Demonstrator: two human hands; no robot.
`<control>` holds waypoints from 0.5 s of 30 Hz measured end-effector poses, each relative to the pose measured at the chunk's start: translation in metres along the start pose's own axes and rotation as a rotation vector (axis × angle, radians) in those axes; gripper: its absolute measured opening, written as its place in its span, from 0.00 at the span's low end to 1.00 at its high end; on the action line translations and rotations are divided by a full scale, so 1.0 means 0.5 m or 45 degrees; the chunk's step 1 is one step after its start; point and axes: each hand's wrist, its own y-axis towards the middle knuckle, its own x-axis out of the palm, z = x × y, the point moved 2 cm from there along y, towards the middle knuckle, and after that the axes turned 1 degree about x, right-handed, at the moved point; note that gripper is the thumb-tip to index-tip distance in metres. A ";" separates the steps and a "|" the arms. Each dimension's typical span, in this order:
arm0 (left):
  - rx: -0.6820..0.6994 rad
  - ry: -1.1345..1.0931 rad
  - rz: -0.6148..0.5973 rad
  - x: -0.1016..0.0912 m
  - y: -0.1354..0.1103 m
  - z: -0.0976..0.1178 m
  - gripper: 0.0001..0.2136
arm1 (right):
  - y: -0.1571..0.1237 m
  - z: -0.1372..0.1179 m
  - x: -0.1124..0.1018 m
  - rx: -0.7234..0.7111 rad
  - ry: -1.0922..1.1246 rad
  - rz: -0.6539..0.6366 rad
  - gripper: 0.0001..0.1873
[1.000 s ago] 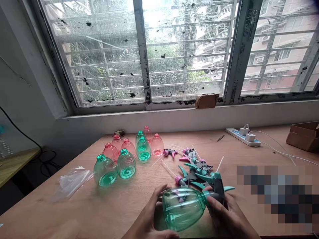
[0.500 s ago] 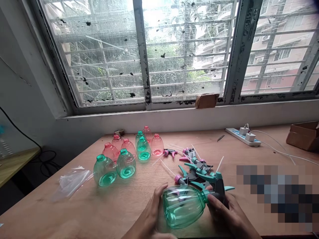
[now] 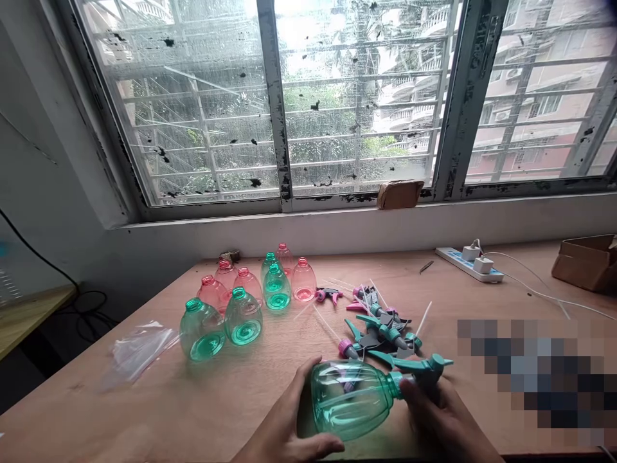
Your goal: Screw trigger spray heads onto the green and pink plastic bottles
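Note:
A green clear spray bottle [image 3: 348, 397] lies on its side low in the middle, just above the wooden table [image 3: 241, 392]. My left hand [image 3: 284, 424] curls round its wide base, thumb under the body. My right hand [image 3: 441, 421] is closed on the green and grey trigger head [image 3: 421, 372] fitted at the bottle's neck. Just behind lies a heap of loose trigger heads [image 3: 378, 325], green and pink, with white dip tubes sticking out.
Several open green and pink bottles [image 3: 243, 299] stand in a cluster at the middle left. A clear plastic bag [image 3: 137, 350] lies left. A power strip [image 3: 470, 263] with cables and a cardboard box [image 3: 585, 260] sit at the back right under the window.
The trigger head has turned in my right hand, its lever now lying level and pointing right. The bottle has shifted slightly left and up. My left thumb has slid under it.

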 end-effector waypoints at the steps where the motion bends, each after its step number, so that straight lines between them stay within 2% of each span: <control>1: 0.016 -0.021 -0.004 0.001 0.002 -0.005 0.47 | 0.000 -0.001 -0.001 0.000 -0.032 0.003 0.30; 5: 0.084 -0.157 -0.048 0.005 0.014 -0.024 0.47 | -0.001 -0.014 -0.002 -0.092 -0.136 0.067 0.29; 8: 0.105 -0.190 -0.027 0.005 0.018 -0.030 0.46 | 0.001 -0.018 0.002 -0.026 -0.113 0.015 0.31; 11: 0.089 -0.083 -0.025 0.003 0.019 -0.034 0.47 | 0.001 -0.011 0.002 0.083 -0.057 -0.042 0.31; 15: 0.068 0.063 -0.026 0.005 0.020 -0.044 0.50 | 0.001 -0.004 -0.003 0.119 -0.060 -0.070 0.33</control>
